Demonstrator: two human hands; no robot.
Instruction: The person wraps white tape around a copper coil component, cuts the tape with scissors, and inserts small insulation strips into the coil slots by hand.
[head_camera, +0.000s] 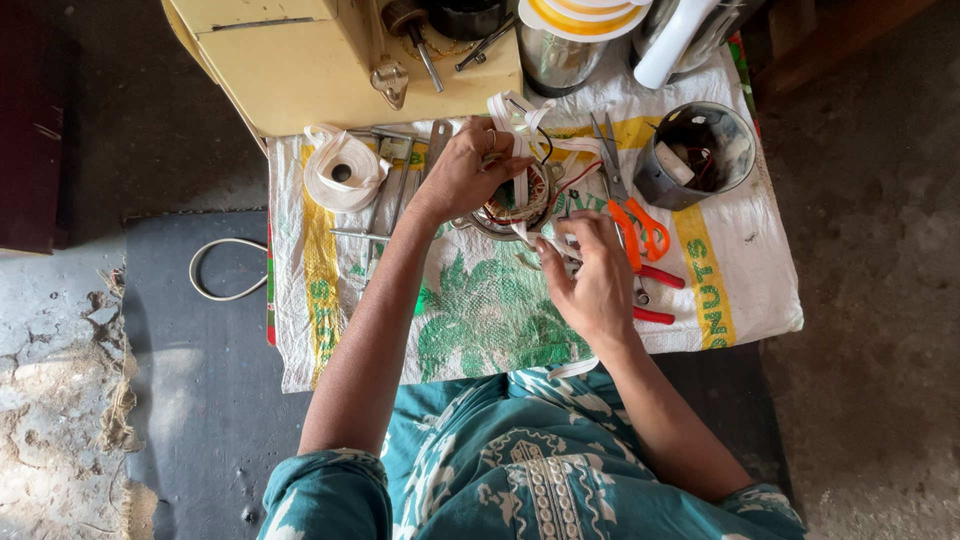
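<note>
Teal patterned sleeves frame both forearms nearest the lens. Right hand (592, 272) pinches a strip of white tape (545, 243) between thumb and fingertips, closed on it just at the near edge of the wound motor stator (515, 200). Left hand (467, 165) cups the stator's far-left rim, fingers curled over it. Judging by its metal ring and copper coils, the stator looks heavy and rigid, best held by the rim; the tape looks limp and light. Orange-handled scissors (630, 210) lie right, a tape roll (342, 168) left, on the printed woven sack (480, 310).

Scissors (632, 205) and canister (694, 156) rightward
</note>
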